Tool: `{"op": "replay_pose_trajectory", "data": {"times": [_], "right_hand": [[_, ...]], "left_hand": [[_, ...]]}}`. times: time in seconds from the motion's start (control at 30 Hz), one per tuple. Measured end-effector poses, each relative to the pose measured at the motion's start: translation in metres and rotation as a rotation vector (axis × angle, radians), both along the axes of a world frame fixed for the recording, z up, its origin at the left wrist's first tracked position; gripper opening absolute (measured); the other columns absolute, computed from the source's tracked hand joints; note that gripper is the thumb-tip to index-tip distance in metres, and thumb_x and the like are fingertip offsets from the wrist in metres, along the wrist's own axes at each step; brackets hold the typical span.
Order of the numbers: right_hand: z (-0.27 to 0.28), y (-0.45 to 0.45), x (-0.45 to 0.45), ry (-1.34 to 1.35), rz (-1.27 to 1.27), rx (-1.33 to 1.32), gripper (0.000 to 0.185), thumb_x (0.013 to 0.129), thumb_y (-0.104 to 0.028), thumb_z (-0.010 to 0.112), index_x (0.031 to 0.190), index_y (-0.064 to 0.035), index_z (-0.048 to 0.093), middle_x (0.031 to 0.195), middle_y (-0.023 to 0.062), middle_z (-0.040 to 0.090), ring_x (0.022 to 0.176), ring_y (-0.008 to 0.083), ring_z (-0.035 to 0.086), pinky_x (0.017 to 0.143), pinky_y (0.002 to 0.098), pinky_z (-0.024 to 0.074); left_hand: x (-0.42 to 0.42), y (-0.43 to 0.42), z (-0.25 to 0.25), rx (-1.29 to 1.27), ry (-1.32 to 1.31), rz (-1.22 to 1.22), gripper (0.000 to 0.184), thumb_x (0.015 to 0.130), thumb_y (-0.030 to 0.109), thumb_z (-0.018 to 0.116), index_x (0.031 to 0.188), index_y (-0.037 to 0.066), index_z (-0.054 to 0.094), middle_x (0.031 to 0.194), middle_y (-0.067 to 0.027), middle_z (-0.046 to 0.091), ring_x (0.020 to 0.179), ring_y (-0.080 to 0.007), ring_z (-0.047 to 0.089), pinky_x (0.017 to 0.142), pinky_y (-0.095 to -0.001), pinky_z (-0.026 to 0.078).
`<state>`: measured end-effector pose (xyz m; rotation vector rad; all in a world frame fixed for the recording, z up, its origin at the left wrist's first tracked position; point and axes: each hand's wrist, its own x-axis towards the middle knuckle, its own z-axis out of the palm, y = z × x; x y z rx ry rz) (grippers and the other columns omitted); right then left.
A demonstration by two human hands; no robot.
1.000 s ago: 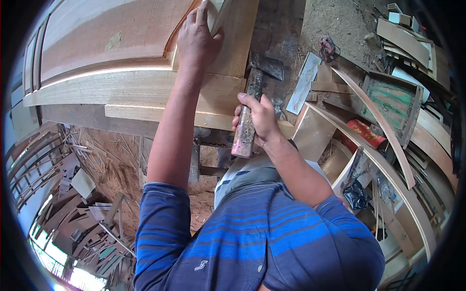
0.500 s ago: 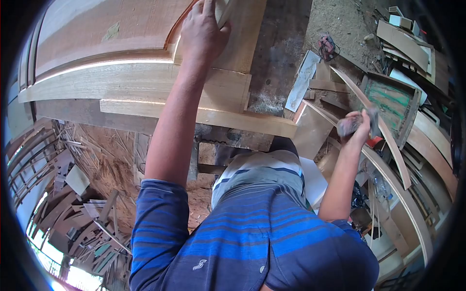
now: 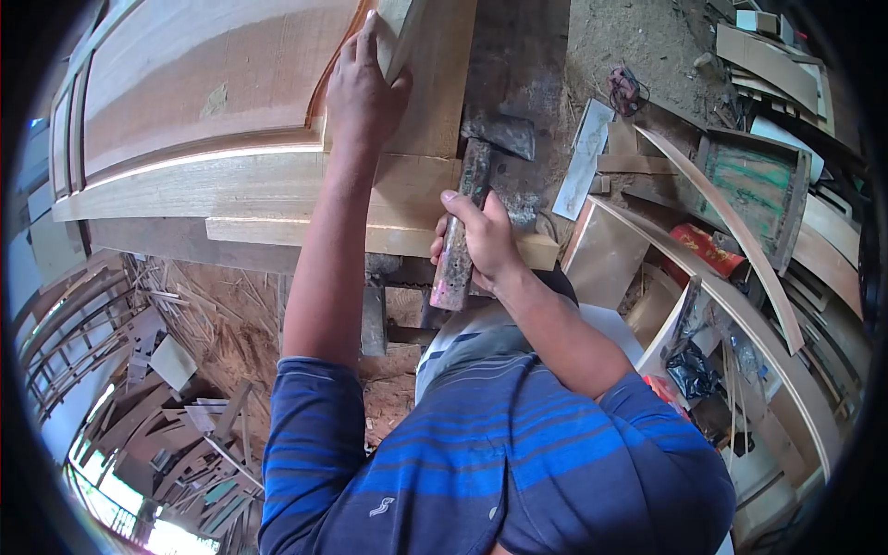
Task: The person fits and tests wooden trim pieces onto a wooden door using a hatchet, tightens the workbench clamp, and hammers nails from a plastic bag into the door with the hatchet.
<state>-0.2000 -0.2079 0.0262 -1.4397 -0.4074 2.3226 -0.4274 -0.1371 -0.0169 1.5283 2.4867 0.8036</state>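
Toward the near right corner of the wooden panel (image 3: 213, 79), the left hand's (image 3: 363, 102) fingers lie close together along a pale wood block (image 3: 398, 39), thumb spread to its other side. Over the bench's (image 3: 518, 69) near edge, the right hand (image 3: 483, 239) has its fingers clamped round the hammer (image 3: 451, 264), whose head sits beyond the panel's right edge. Good control would likely want a relaxed grip, a square face and steadying fingertips clear of any blow. The shirt (image 3: 573, 444) bears a small pale emblem (image 3: 381, 506); no writing is legible.
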Motion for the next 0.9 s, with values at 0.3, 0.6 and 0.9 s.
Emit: {"op": "replay_pose_trajectory", "data": {"times": [0.3,0.6,0.9], "right_hand": [[-0.015,0.023,0.021,0.077,0.056,-0.017,0.033,0.101,-0.024,0.074,0.113,-0.0043,0.050,0.079,0.0116,0.065,0.057,0.0219,0.069,0.050,0.0390,0.0606],[-0.025,0.111,0.178,-0.498,-0.578,0.224,0.042,0.103,-0.051,0.062,0.088,-0.0123,0.063,0.073,0.0046,0.064,0.069,0.0192,0.069,0.062,0.0435,0.0592],[-0.008,0.016,0.013,-0.015,0.007,-0.120,0.032,0.102,-0.022,0.072,0.115,-0.0068,0.047,0.079,0.0119,0.063,0.055,0.0255,0.067,0.048,0.0425,0.0577]], "left_hand": [[0.000,0.001,0.001,-0.052,-0.017,-0.005,0.088,0.090,0.028,0.083,0.166,0.016,0.040,0.152,-0.0175,0.058,0.139,-0.0394,0.059,0.115,-0.0494,0.051],[0.002,0.001,0.004,-0.023,-0.009,0.005,0.088,0.090,0.026,0.083,0.166,0.015,0.041,0.152,-0.0173,0.059,0.140,-0.0381,0.058,0.115,-0.0488,0.051],[0.002,0.010,0.002,0.062,-0.015,-0.021,0.087,0.087,0.022,0.086,0.163,0.011,0.046,0.151,-0.0190,0.062,0.137,-0.0403,0.060,0.114,-0.0478,0.051]]}}
